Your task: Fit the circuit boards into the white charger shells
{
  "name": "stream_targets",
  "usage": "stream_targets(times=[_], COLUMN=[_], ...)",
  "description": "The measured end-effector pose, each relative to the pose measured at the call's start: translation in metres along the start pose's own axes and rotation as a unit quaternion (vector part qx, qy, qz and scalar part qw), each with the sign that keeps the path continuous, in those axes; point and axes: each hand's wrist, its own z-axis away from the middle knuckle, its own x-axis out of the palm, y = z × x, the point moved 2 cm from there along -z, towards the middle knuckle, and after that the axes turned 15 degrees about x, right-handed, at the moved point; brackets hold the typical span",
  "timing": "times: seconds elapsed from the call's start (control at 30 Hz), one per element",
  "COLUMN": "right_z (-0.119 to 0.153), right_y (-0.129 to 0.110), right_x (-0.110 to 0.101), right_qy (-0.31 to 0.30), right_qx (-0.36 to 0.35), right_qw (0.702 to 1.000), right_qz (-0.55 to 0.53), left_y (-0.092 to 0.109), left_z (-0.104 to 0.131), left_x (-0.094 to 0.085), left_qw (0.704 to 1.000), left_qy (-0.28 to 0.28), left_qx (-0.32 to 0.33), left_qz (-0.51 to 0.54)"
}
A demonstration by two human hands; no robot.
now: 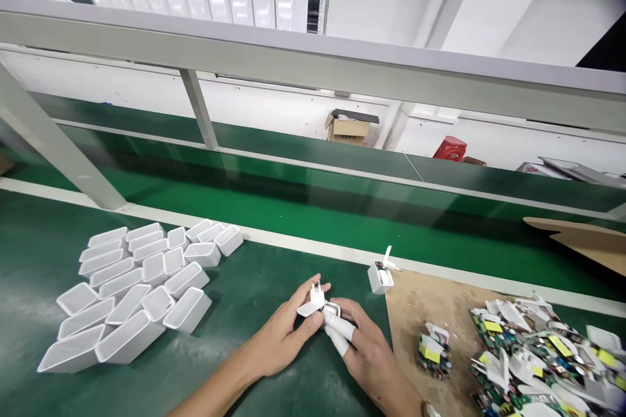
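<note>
My left hand (281,339) pinches a white two-pin plug (317,294); my right hand (369,348), wearing white finger cots (341,326), holds a small casing (333,308) beside it; open-topped casings (131,339) stand leftward.

Smooth plastic plug part (317,294) and casing (333,308); glossy green belt (293,208); matt, rough-looking brown board (415,300); smooth metal-looking frame (303,55)

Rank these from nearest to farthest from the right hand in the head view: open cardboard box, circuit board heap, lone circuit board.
From the right hand:
1. Lone circuit board, just right.
2. Circuit board heap, farther right.
3. Open cardboard box, far ahead.
</note>
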Motion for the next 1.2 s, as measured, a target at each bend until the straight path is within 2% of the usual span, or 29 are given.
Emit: stream_targets(times=[0.17, 0.27, 0.37, 0.53, 0.67, 0.8, 0.93, 1.1, 1.2], right_z=[-0.005, -0.008, -0.008, -0.002, -0.001, -0.004, -0.006, -0.002, 0.002], right_y=[-0.010, -0.009, -0.006, -0.002, 0.000, -0.003, -0.009, -0.005, -0.001], right_x=[-0.012, -0.012, -0.005, 0.000, 0.001, 0.000, 0.001, 0.003, 0.006], right_qy=[0.065, 0.013, -0.035, 0.017, -0.007, 0.012, 0.001, 0.044, 0.037], right_qx=[-0.018, 0.036, 0.069, 0.075, 0.074, 0.068, 0.060, 0.065, 0.067], right_qw=[0.998, 0.999, 0.997, 0.997, 0.996, 0.996, 0.993, 0.996, 0.997], right_qz=[-0.017, -0.033, -0.019, 0.023, 0.039, 0.062, 0.103, 0.034, 0.010], left_y=[-0.003, -0.005, -0.007, -0.010, -0.011, -0.014, -0.015, -0.012, -0.010], left_z=[0.001, 0.000, -0.001, -0.002, -0.001, 0.001, 0.002, 0.002, 0.001], left_x=[0.001, 0.003, 0.006, 0.010, 0.009, 0.009, 0.009, 0.007, 0.006], left_qw=[0.999, 0.996, 0.994, 0.990, 0.990, 0.992, 0.993, 0.991, 0.991], left_qy=[0.012, 0.040, 0.073, 0.094, 0.087, 0.086, 0.077, 0.090, 0.092], left_qx=[0.045, 0.077, 0.069, 0.065, 0.064, 0.047, 0.041, 0.047, 0.047], left_qz=[-0.020, -0.029, -0.046, -0.082, -0.094, -0.085, -0.081, -0.084, -0.082])
